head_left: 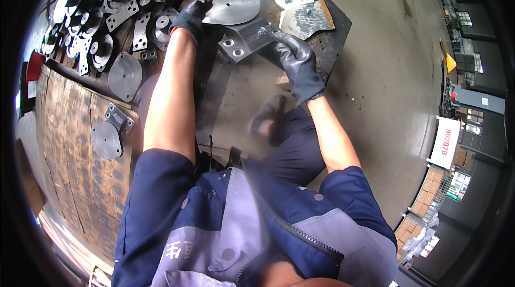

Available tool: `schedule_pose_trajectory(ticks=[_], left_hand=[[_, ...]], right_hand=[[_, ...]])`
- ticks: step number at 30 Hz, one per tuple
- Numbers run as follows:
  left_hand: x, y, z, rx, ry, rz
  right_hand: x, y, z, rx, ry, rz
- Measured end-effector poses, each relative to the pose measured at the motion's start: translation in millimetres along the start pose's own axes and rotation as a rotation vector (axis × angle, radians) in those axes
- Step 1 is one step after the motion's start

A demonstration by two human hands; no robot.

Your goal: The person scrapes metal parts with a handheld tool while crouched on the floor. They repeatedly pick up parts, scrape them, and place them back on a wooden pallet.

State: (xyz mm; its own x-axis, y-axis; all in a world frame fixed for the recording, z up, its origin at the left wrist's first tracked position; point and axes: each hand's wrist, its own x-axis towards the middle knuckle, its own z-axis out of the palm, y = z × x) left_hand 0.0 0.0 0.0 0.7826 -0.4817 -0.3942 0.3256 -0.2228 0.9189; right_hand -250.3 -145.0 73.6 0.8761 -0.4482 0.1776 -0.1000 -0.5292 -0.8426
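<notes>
Where I watch from, the oval plate [235, 7] lies crosswise, its left end pinched by the left hand [191, 17]; bodyward, the bracket [252, 38] slants up rightward into the right hand's [298, 66] grasp.

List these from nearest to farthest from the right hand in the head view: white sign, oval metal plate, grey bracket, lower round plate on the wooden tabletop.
1. Grey bracket: at the right hand's fingertips.
2. Oval metal plate: left of it, at the left hand.
3. Lower round plate: far left, on the wooden tabletop.
4. White sign: right, in the background.
</notes>
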Motion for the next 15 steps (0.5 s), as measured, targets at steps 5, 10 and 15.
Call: schedule_pose_trajectory(ticks=[5, 10, 15], left_hand=[[0, -4, 4, -0.021, 0.025, 0.024], [9, -8, 3, -0.127, -0.012, -0.002], [24, -18, 2, -0.274, -0.093, -0.051]], right_hand=[[-8, 0, 7, -0.029, 0.04, -0.087], [-9, -10, 9, -0.154, 0.015, -0.085], [-17, -10, 14, -0.141, 0.009, -0.048]])
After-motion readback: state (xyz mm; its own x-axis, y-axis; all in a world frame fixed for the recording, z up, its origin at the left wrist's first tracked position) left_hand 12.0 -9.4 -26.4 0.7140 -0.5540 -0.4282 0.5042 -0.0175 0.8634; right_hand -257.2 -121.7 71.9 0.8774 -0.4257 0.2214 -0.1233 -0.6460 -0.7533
